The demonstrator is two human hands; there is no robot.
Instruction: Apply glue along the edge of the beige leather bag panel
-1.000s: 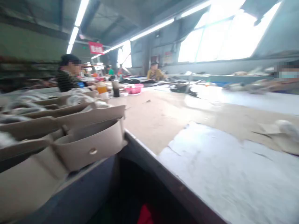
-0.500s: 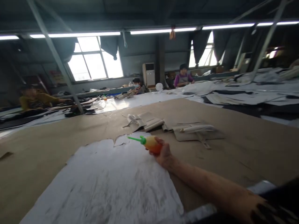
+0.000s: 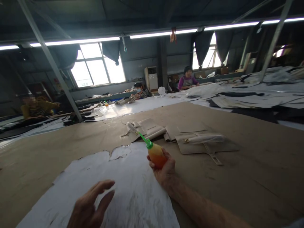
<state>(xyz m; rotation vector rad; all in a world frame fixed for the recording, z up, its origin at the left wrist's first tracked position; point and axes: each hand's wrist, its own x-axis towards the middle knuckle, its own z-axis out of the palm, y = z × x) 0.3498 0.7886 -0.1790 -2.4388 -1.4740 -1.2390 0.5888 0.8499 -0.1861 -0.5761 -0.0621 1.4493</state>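
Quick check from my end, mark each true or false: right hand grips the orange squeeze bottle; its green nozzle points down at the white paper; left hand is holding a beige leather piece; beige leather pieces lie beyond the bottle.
1. The right hand grips the orange squeeze bottle: true.
2. Its green nozzle points down at the white paper sheet: false, it points up and away.
3. The left hand holds a beige leather piece: false, it is open and empty over the paper.
4. Beige leather pieces lie beyond the bottle: true.

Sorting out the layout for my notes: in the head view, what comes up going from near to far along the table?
Left hand → orange squeeze bottle in right hand → beige leather pieces → seated workers.
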